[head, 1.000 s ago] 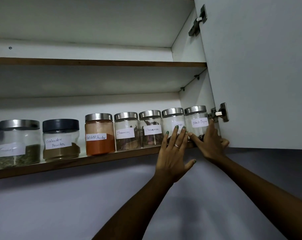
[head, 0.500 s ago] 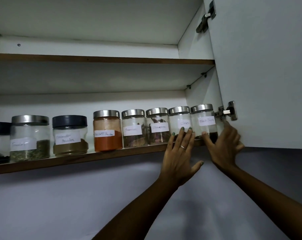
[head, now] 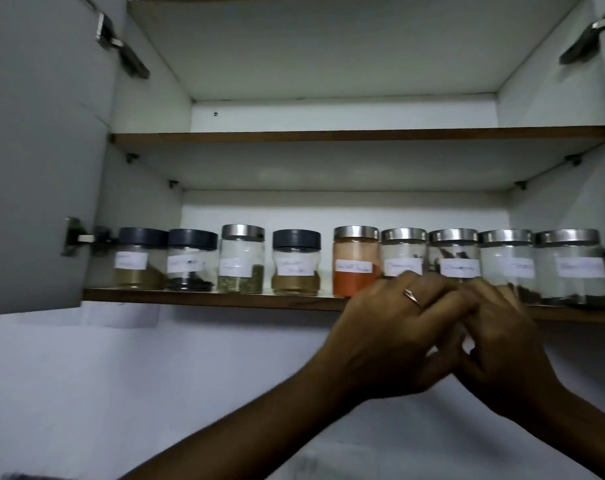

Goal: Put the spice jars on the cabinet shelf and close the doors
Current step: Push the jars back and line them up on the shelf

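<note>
Nearest the camera, two bare forearms rise from the lower edge and meet just below the brown-edged lower cabinet shelf (head: 207, 299). Left hand (head: 394, 336), with a thin ring on one finger, lies back-up with fingers loosely curled and pointing right; right hand (head: 505, 337) sits against it, fingers bent, the two overlapping at the knuckles. Neither holds a jar; blur hides whether their fingertips touch the shelf edge. Behind them, nine labelled glass spice jars stand upright in a row on that shelf: three with dark plastic lids (head: 141, 258) (head: 190, 259) (head: 295, 261), one steel-lidded with green flakes (head: 242, 259), one steel-lidded full of orange powder (head: 354, 259), then four more steel-lidded jars (head: 403, 252) (head: 451, 252) (head: 505, 256) (head: 569, 265) running rightward. Grey left door (head: 41, 150) stands open on its hinges. Farther up, the bare upper shelf (head: 328, 135) spans the cabinet.
</note>
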A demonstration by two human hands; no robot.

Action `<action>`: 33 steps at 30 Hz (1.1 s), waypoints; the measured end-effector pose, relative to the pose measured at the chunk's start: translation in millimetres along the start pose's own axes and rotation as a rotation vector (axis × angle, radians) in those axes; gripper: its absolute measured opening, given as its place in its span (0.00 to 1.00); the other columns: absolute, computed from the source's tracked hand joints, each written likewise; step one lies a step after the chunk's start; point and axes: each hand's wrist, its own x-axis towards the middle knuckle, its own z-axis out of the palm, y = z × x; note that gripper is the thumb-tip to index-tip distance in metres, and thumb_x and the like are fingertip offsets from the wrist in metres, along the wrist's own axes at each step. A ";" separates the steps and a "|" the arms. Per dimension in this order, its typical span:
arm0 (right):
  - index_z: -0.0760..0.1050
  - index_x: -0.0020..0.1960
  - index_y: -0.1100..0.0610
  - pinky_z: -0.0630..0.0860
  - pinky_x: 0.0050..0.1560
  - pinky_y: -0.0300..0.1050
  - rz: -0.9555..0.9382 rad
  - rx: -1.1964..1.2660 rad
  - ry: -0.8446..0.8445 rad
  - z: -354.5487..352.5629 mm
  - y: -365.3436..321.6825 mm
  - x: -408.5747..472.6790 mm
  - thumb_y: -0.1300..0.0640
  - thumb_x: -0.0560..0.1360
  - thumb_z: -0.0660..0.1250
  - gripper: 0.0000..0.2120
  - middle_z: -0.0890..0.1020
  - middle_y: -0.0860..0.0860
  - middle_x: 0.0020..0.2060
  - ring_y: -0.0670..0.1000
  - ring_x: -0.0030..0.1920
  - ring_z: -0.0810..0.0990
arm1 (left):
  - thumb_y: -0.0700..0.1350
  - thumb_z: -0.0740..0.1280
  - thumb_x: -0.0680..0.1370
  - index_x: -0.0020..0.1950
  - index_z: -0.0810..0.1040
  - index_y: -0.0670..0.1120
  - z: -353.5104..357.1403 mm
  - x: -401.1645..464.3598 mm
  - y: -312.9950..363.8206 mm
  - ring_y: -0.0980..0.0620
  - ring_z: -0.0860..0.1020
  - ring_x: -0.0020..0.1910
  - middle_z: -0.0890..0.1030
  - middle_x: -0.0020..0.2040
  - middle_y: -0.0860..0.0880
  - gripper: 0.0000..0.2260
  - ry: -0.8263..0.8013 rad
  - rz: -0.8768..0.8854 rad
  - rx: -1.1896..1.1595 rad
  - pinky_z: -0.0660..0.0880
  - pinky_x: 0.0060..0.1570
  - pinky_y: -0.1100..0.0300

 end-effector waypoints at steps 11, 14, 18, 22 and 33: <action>0.79 0.40 0.61 0.70 0.31 0.45 -0.293 0.100 0.113 40.7 -144.5 63.5 0.59 0.71 0.61 0.09 0.77 0.54 0.31 0.55 0.31 0.73 | 0.39 0.62 0.76 0.52 0.76 0.44 -144.9 -77.2 -73.7 0.46 0.78 0.38 0.82 0.42 0.45 0.07 0.015 0.043 0.263 0.73 0.34 0.54; 0.78 0.40 0.61 0.69 0.31 0.45 -0.257 0.086 0.084 67.4 -176.3 83.9 0.59 0.71 0.61 0.08 0.76 0.54 0.31 0.55 0.31 0.72 | 0.39 0.61 0.76 0.49 0.80 0.42 -171.9 -102.7 -102.2 0.44 0.79 0.37 0.81 0.41 0.44 0.08 0.009 -0.023 0.300 0.73 0.34 0.53; 0.77 0.40 0.60 0.70 0.31 0.46 -0.210 0.066 0.067 100.2 -208.9 109.5 0.60 0.70 0.61 0.07 0.76 0.54 0.32 0.55 0.32 0.73 | 0.39 0.61 0.76 0.47 0.81 0.41 -195.4 -131.6 -140.7 0.44 0.79 0.37 0.81 0.41 0.45 0.09 0.019 -0.078 0.350 0.74 0.34 0.53; 0.77 0.42 0.61 0.72 0.35 0.48 -0.171 0.015 0.045 132.7 -234.8 133.1 0.60 0.70 0.61 0.07 0.78 0.55 0.35 0.57 0.36 0.75 | 0.40 0.60 0.77 0.47 0.80 0.42 -212.0 -154.7 -178.3 0.45 0.78 0.37 0.81 0.41 0.47 0.09 0.068 -0.157 0.359 0.73 0.34 0.54; 0.71 0.66 0.60 0.66 0.64 0.49 0.075 -0.005 -0.215 210.7 -251.5 176.6 0.63 0.72 0.61 0.22 0.75 0.56 0.65 0.56 0.66 0.71 | 0.41 0.61 0.76 0.63 0.75 0.43 -185.6 -178.6 -242.9 0.46 0.74 0.61 0.77 0.62 0.46 0.16 -0.063 -0.648 0.300 0.68 0.60 0.55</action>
